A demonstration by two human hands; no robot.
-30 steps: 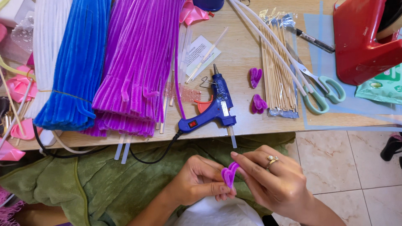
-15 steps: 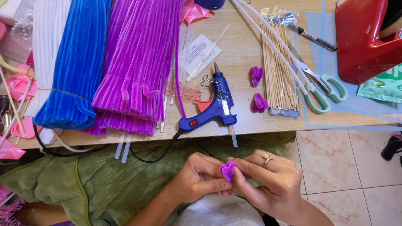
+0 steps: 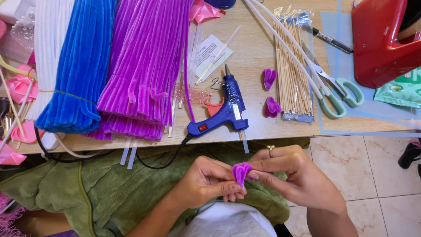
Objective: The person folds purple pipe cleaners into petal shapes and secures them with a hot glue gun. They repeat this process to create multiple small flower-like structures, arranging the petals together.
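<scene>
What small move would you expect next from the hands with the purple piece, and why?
Probably a tighter pinch and fold of the purple chenille piece. The left hand and the right hand both grip it at the fingertips, over the lap. Its two lobes look looser than those of the two finished purple petals lying on the table beside the blue glue gun.

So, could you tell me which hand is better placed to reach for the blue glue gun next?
Probably the right hand: it sits just below the glue gun, pinching the purple petal only by fingertips. The left hand grips it more fully.
</scene>
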